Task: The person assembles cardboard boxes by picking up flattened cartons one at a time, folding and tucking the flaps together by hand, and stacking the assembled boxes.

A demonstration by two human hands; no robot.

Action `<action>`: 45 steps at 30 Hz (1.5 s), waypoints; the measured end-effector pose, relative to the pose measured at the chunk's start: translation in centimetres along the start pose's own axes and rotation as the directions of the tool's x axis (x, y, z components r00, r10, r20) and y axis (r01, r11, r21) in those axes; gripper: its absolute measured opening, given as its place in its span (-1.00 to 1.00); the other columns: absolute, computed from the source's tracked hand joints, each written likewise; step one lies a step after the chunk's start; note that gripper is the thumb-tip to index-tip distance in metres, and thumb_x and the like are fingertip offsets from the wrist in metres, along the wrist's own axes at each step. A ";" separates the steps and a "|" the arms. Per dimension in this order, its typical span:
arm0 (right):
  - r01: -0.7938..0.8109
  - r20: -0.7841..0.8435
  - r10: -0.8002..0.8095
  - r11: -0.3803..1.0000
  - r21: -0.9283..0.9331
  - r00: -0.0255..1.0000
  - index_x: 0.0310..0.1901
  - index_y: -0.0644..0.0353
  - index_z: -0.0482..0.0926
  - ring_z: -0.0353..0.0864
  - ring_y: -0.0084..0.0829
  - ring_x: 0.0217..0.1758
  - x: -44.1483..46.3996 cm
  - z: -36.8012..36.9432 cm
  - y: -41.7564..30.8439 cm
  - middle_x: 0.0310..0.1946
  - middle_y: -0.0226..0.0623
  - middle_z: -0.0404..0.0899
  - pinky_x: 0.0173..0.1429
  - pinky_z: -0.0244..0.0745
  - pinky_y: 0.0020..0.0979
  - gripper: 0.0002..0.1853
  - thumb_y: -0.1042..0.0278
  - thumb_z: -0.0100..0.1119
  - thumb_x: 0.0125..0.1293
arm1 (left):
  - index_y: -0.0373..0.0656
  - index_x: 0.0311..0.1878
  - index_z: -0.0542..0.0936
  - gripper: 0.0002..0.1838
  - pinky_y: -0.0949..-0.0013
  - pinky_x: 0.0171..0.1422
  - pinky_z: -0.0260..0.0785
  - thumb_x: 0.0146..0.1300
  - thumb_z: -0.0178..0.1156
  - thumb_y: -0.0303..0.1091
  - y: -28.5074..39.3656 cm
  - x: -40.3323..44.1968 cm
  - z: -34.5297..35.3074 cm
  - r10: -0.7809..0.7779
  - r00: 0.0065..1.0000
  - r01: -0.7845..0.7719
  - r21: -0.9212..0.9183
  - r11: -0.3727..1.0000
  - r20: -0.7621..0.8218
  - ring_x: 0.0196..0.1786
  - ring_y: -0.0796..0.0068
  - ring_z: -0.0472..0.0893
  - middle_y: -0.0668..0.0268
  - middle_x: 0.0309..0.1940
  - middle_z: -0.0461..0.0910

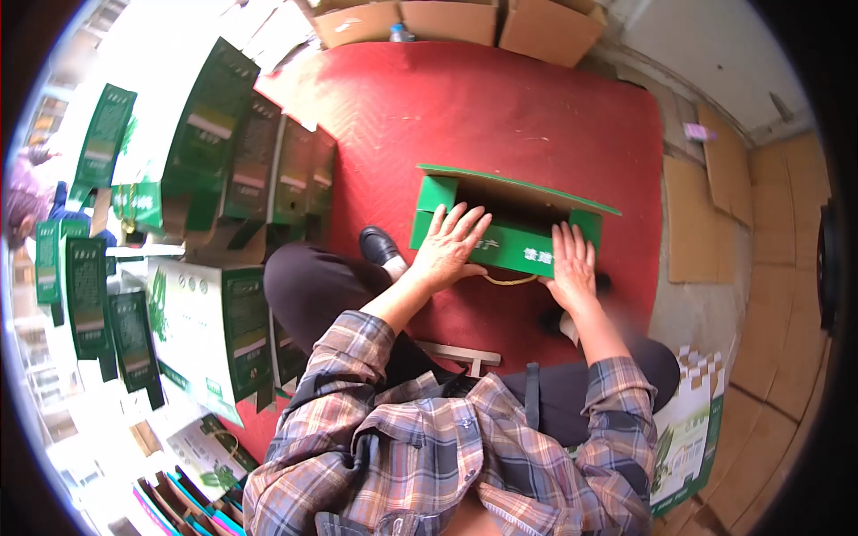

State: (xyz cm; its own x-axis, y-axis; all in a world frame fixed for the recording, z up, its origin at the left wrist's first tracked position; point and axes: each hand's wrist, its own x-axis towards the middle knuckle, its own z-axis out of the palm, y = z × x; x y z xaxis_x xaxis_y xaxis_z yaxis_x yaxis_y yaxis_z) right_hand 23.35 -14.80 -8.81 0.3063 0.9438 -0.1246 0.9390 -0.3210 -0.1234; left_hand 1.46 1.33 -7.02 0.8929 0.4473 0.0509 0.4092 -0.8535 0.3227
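Observation:
A green cardboard box (505, 248) with white lettering stands in front of me, its top open and dark inside. One long flap is raised along its far side. My left hand (450, 246) lies on the box's near left part, fingers spread and pointing away from me. On the near right part rests my right hand (569, 265), its fingers stretched out side by side over the green panel. A yellowish rope handle (509, 281) hangs from the near side between my hands.
Green and white boxes (210, 134) stand in rows on the left, with another person (27, 201) beyond them. Brown cartons (447, 22) line the far edge of the red mat (384, 107). Flat cardboard (697, 223) and a printed box (688, 438) are at right.

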 end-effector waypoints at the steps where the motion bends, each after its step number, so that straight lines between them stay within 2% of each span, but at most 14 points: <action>1: 0.036 -0.037 -0.037 0.999 -0.015 0.999 0.45 0.13 0.03 -0.06 -0.16 0.54 -0.1 -0.1 0.0 0.46 -0.19 0.06 0.52 -0.10 -0.01 0.12 0.08 0.52 -0.13 | -0.10 0.41 0.22 0.05 -0.06 0.53 -0.11 -0.17 0.47 0.04 -0.2 -0.1 -0.3 -0.029 0.997 0.027 -0.034 0.999 -0.066 0.46 0.14 0.14 0.24 0.37 0.22; 2: 0.034 -0.016 -0.034 0.999 -0.017 0.999 0.44 0.16 0.03 -0.05 -0.16 0.54 0.1 -0.3 -0.2 0.46 -0.19 0.06 0.52 -0.10 -0.02 0.10 0.10 0.50 -0.10 | -0.13 0.37 0.27 0.04 -0.07 0.50 -0.07 -0.23 0.50 -0.01 -0.9 -0.2 -0.4 -0.027 0.998 0.022 -0.085 0.996 -0.061 0.44 0.15 0.18 0.24 0.34 0.25; 4: 0.013 0.006 -0.013 1.000 0.009 1.000 0.44 0.18 0.02 -0.06 -0.16 0.55 0.4 -0.3 -0.5 0.46 -0.20 0.06 0.52 -0.11 -0.03 0.09 0.17 0.49 -0.09 | -0.08 0.40 0.26 0.08 -0.09 0.50 -0.07 -0.29 0.53 -0.06 -1.7 -0.7 -0.5 0.073 0.995 -0.075 0.026 0.997 0.072 0.43 0.17 0.20 0.24 0.34 0.27; 12: 0.058 -0.028 -0.058 0.998 -0.008 0.998 0.45 0.17 -0.03 -0.06 -0.14 0.54 0.2 0.1 -0.7 0.46 -0.17 0.04 0.51 -0.10 0.00 0.14 0.24 0.52 -0.13 | -0.08 0.34 0.32 -0.01 -0.01 0.42 0.03 -0.25 0.52 -0.09 -3.5 0.2 1.1 0.135 0.991 -0.132 0.112 0.985 -0.023 0.31 0.33 0.32 0.30 0.15 0.39; 16: 0.057 -0.015 -0.057 0.998 0.007 0.998 0.45 0.18 -0.04 -0.08 -0.13 0.55 0.5 -0.2 -0.7 0.46 -0.15 0.03 0.52 -0.10 0.01 0.14 0.31 0.53 -0.14 | -0.13 0.19 0.44 -0.08 0.19 0.26 0.16 -0.37 0.52 -0.06 -3.1 1.1 0.8 0.121 0.992 -0.123 0.172 0.977 0.023 0.14 0.34 0.41 0.33 -0.04 0.43; 23: 0.022 0.113 -0.018 0.999 -0.033 0.993 0.47 0.08 -0.04 -0.10 -0.18 0.56 0.9 -2.5 -0.4 0.51 -0.23 -0.06 0.53 -0.08 0.02 0.17 0.40 0.53 -0.18 | -0.20 -0.04 0.51 -0.32 0.23 0.14 0.24 -0.31 0.44 -0.12 -2.1 0.9 1.1 0.139 0.990 -0.140 0.037 0.990 0.011 0.00 0.27 0.47 0.24 -0.17 0.47; 28: -0.007 0.032 0.002 0.991 0.133 0.999 0.49 -0.04 -0.05 -0.13 -0.14 0.58 1.3 -6.7 -0.1 0.54 -0.25 -0.16 0.52 -0.04 -0.01 0.19 0.45 0.53 -0.18 | -0.26 -0.07 0.52 -0.30 0.16 0.16 0.23 -0.30 0.46 -0.04 0.0 0.7 0.2 -0.101 0.994 0.105 -0.184 0.977 0.030 0.04 0.15 0.44 0.13 -0.14 0.46; 32: 0.028 -0.117 0.024 0.908 0.419 0.993 0.45 0.06 0.12 -0.06 -0.13 0.56 1.1 -10.6 1.8 0.53 -0.19 -0.10 0.54 -0.05 -0.14 -0.12 0.51 0.30 0.06 | -0.30 0.01 0.51 -0.22 0.12 0.20 0.21 -0.28 0.47 0.01 0.1 0.3 -0.9 -0.317 0.933 0.359 -0.360 0.861 0.170 0.10 0.11 0.41 0.09 -0.10 0.45; 34: 0.051 -0.280 0.047 0.943 0.330 0.959 0.42 0.11 0.20 -0.01 -0.17 0.55 0.9 -12.5 3.3 0.50 -0.17 0.01 0.54 -0.07 -0.17 -0.25 0.52 0.21 0.15 | -0.32 0.10 0.48 -0.14 0.13 0.22 0.20 -0.28 0.48 0.03 0.3 0.0 -1.6 -0.342 0.917 0.397 -0.390 0.831 0.204 0.11 0.10 0.40 0.08 -0.07 0.45; 37: 0.112 -0.535 0.194 0.867 0.486 0.822 0.37 0.20 0.27 0.18 -0.26 0.47 0.8 -13.8 6.9 0.41 -0.18 0.22 0.48 0.02 -0.25 -0.44 0.47 0.11 0.33 | -0.33 0.19 0.41 -0.05 0.13 0.23 0.19 -0.27 0.48 0.04 1.4 -0.7 -3.8 -0.370 0.929 0.324 -0.542 0.776 0.026 0.14 0.08 0.38 0.05 -0.01 0.42; 38: 0.083 -0.538 0.301 0.813 0.577 0.787 0.35 0.24 0.29 0.25 -0.31 0.42 0.4 -14.9 7.6 0.39 -0.22 0.26 0.43 0.11 -0.30 -0.49 0.44 0.08 0.38 | -0.33 0.19 0.41 -0.05 0.13 0.23 0.19 -0.27 0.48 0.04 1.6 -0.8 -4.8 -0.371 0.928 0.323 -0.539 0.778 0.021 0.14 0.08 0.38 0.05 -0.01 0.42; 40: 0.213 -0.625 0.367 0.722 0.658 0.689 0.35 0.25 0.28 0.30 -0.34 0.39 0.3 -15.0 11.3 0.38 -0.27 0.27 0.37 0.18 -0.34 -0.52 0.39 0.02 0.43 | -0.34 0.19 0.39 -0.06 0.13 0.23 0.19 -0.25 0.48 0.03 2.2 -1.3 -7.7 -0.383 0.911 0.232 -0.574 0.785 -0.154 0.13 0.08 0.37 0.06 -0.02 0.42; 44: 0.264 -0.566 0.498 0.551 0.792 0.657 0.35 0.24 0.29 0.30 -0.38 0.38 -0.3 -14.9 13.4 0.38 -0.32 0.28 0.36 0.20 -0.36 -0.54 0.34 -0.03 0.47 | -0.30 0.15 0.41 -0.13 0.15 0.20 0.24 -0.24 0.50 -0.05 2.8 -3.4 -14.7 -0.411 0.835 0.147 -0.573 0.807 -0.365 0.07 0.09 0.40 0.08 -0.06 0.41; 45: 0.180 -0.505 0.529 0.549 0.816 0.682 0.34 0.24 0.30 0.30 -0.40 0.38 -0.2 -14.7 13.0 0.37 -0.32 0.28 0.37 0.18 -0.37 -0.55 0.33 -0.04 0.47 | -0.31 0.15 0.40 -0.14 0.18 0.20 0.27 -0.24 0.50 -0.09 3.1 -4.5 -16.7 -0.430 0.801 0.113 -0.601 0.791 -0.416 0.08 0.14 0.41 0.08 -0.05 0.41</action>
State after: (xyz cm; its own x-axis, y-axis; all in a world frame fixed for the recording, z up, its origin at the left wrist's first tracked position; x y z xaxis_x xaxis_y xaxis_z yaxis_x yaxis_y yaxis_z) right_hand 37.82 -17.96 4.13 0.7843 0.5139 0.3474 0.4425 -0.0711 -0.8939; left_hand -4.41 1.13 9.53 0.4611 0.8368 0.2951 0.3113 -0.4640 0.8293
